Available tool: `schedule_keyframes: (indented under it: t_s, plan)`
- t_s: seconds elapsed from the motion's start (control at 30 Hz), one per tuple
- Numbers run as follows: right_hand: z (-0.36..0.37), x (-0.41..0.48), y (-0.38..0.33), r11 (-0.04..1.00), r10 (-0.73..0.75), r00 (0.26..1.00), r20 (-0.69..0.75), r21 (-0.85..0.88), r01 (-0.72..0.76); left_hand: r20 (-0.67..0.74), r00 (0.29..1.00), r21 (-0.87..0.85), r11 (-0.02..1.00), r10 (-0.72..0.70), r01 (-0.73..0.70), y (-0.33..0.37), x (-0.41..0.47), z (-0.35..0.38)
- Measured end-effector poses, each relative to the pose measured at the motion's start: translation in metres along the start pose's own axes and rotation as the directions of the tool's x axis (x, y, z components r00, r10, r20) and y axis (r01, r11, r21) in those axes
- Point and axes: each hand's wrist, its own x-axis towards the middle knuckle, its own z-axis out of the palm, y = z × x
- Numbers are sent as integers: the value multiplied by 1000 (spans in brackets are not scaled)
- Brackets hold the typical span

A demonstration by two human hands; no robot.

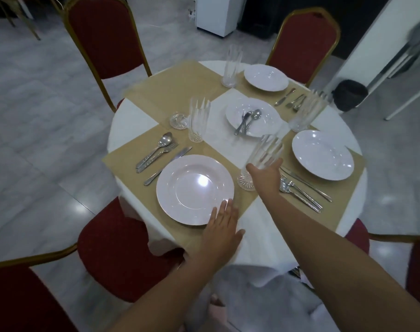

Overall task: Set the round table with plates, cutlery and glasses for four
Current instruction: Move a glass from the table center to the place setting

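The right hand (264, 176) is wrapped round the lower half of a tall glass (267, 149), thumb on one side and fingers on the other. The glass leans, its cut base showing just left of the wrist; I cannot tell whether it touches the cloth. It sits between the near plate (194, 188) and the cutlery (302, 188) lying beside the right-hand plate (322, 154), close to both. The left hand (224, 226) lies flat with straight fingers, holding nothing, its fingertips at the near plate's rim. Just behind it is the table edge (271, 248). White cloth (223, 140) shows beyond the glass, before the middle plate (268, 121).
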Motion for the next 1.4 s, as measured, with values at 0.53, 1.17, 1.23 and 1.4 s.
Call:
schedule_keyframes:
  t_s: [0.53, 1.17, 1.23, 1.4]
  plan:
    - [-5, 19, 40, 993, -90, 965, 246, -56, 107, 69, 997, 17, 1000, -24, 23, 28, 0, 37]
    - [-10, 29, 59, 971, -137, 953, 269, -153, 182, 36, 989, 9, 990, -144, 144, 33, -5, 44]
    - [-11, 30, 59, 969, -135, 954, 269, -166, 184, 32, 990, 1, 990, -138, 138, 33, -5, 45]
    - [-13, 29, 59, 965, -129, 954, 272, -186, 184, 31, 990, 3, 990, -140, 140, 32, -5, 47]
